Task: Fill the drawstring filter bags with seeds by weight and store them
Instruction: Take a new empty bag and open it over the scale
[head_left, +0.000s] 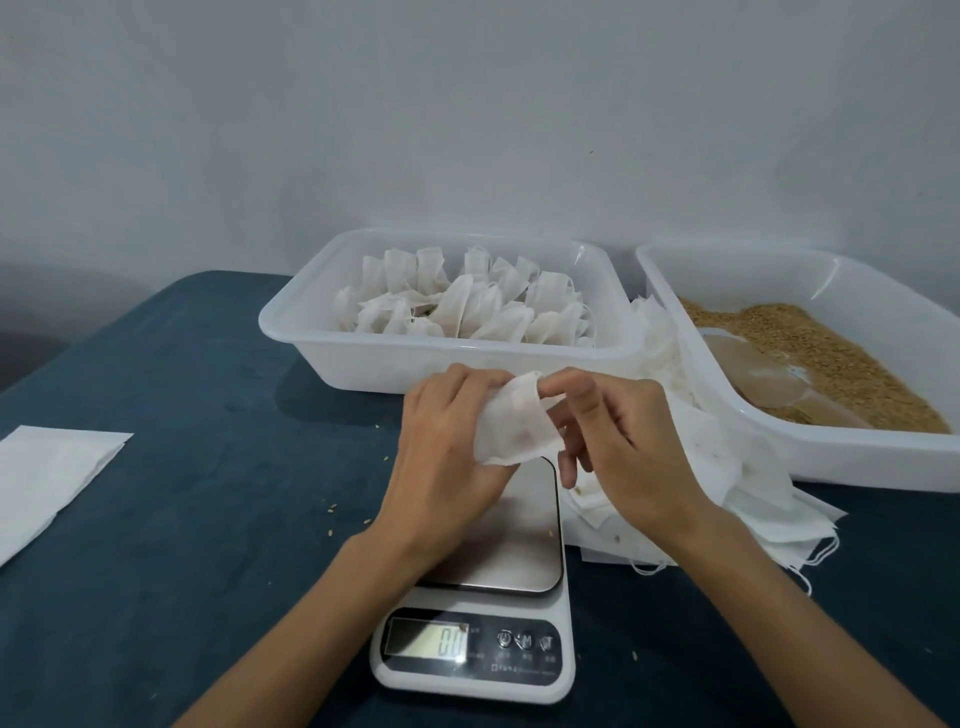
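Soft, featherlight filter bag (519, 423) is flexing as my left hand (447, 441) and right hand (618, 441) are both pinching its mouth above the scale (498, 566).

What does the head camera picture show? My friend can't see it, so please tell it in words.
Two hands, the left hand and right hand, hold a white filter bag above a kitchen scale on a dark blue table. Behind sit a tub of filled bags and a tub of seeds.

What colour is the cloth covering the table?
Dark teal-blue tablecloth, shown in the head view.
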